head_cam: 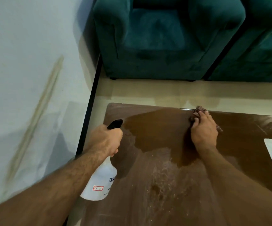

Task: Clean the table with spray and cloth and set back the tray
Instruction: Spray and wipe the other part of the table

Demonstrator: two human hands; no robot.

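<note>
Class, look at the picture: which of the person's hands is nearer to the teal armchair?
Right. The right hand presses the cloth at the table's far edge facing the teal armchair; the left hand holds the spray bottle nearer the person.

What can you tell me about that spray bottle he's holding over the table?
The spray bottle has a white, slightly see-through plastic body and a black trigger head. A small red-framed sticker and some dark printing mark its side. It hangs tilted, nozzle pointing toward the far side of the brown table, above the table's left edge. Only the left hand touches it, gripping the neck.
</note>
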